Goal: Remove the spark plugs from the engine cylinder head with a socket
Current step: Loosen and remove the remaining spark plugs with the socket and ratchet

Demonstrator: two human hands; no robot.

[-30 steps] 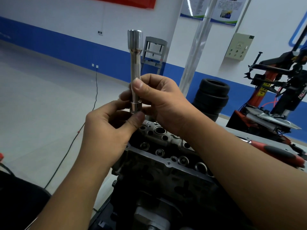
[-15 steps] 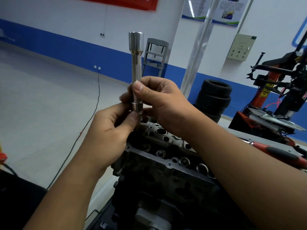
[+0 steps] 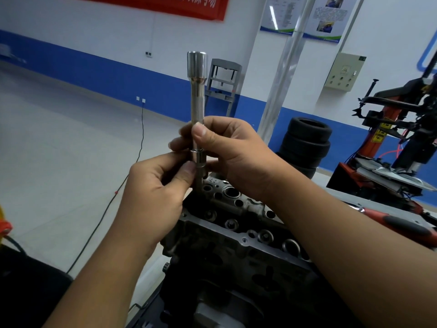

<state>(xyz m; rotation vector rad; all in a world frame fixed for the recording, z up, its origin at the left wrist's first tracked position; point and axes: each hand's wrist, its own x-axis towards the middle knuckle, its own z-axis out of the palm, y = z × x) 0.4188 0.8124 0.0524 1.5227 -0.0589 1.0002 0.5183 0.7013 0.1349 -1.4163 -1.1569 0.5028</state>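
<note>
A long chrome extension bar stands upright above the far left end of the grey engine cylinder head. Its wide end points up. A chrome socket sits at its lower end, and a dark stem below it reaches down towards the head. My right hand pinches the bar just above the socket, thumb in front. My left hand grips the socket from the left with thumb and fingers. What lies under the socket is hidden by my fingers.
A red-and-black handled tool lies on the bench at the right. A stack of tyres and a red tyre machine stand behind. A shiny pole rises beyond my right hand. A black cable runs across the floor at the left.
The bar and socket have come down slightly towards the cylinder head, and a short dark stem now shows below the socket. Both hands keep the same grip.
</note>
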